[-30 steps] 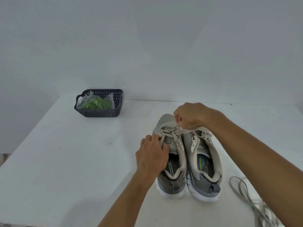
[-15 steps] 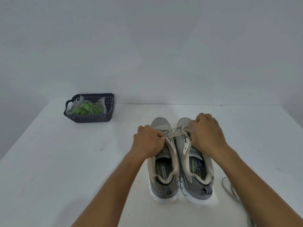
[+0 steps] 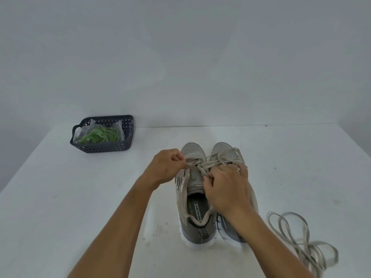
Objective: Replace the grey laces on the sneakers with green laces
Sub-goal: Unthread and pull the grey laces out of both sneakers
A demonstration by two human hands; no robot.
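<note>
White table [image 3: 80, 197], grey lace [image 3: 212, 162] pinched between both hands' fingers [image 3: 181, 158]

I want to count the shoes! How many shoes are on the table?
2. The left sneaker stands mid-table with both hands on its lace; the right sneaker sits beside it, mostly hidden under the right hand.

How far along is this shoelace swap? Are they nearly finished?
Not nearly. Done: one grey lace lies loose on the table, apparently pulled from the right sneaker. In hand: the left hand and right hand each pinch the lace still threaded through the left sneaker, working it out. Left: the green laces sit bagged in the dark basket, untouched.
</note>
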